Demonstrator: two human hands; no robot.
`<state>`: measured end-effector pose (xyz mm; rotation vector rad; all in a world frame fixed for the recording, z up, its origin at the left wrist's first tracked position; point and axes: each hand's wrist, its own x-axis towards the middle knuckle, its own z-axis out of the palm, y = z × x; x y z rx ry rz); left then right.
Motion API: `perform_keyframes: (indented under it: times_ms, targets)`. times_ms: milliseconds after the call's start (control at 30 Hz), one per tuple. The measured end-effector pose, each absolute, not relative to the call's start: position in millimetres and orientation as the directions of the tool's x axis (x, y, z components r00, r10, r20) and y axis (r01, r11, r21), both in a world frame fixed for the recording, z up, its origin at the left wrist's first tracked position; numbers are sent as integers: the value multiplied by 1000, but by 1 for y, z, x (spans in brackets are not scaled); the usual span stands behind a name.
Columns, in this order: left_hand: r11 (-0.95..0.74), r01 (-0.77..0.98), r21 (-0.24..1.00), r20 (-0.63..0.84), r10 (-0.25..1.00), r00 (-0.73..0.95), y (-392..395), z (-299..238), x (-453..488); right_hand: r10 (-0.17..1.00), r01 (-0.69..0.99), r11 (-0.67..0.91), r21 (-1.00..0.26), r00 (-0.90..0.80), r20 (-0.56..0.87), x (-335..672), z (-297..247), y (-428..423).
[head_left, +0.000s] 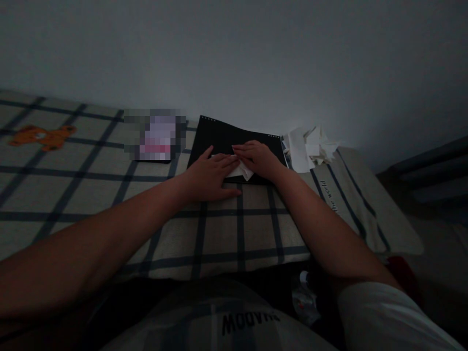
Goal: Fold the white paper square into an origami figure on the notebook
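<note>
A small folded piece of white paper (244,170) lies on a black notebook or board (223,134) with small holes along its far edge. My left hand (212,174) rests palm down across the paper's left side, thumb apart and fingers stretched out. From the right, my right hand (258,158) lies on the paper with fingers extended, their tips close to my left fingertips. Both hands partly cover the paper, so its full shape is hidden.
A checked cloth (171,195) covers the table. Left of the board stands a tablet or phone with a blurred screen (159,139); farther left lies an orange cloth-like item (44,136). White paper pieces (316,146) are heaped at right. A clear plastic bottle (305,300) is below the edge.
</note>
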<state>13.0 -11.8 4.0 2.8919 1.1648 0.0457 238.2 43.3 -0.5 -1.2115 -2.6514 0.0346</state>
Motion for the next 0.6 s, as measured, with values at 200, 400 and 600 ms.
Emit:
perform_keyframes:
  times_ms: [200, 400, 600]
  targets:
    - [-716, 698, 28, 43, 698, 715, -13, 2, 13, 776, 768, 628, -126, -607, 172, 237, -6, 46]
    - [-700, 714, 20, 71, 713, 698, -15, 0, 12, 778, 773, 621, -126, -589, 221, 244, -3, 38]
    - [-702, 711, 43, 64, 712, 699, -16, 2, 12, 773, 770, 627, -119, -597, 215, 262, 2, 34]
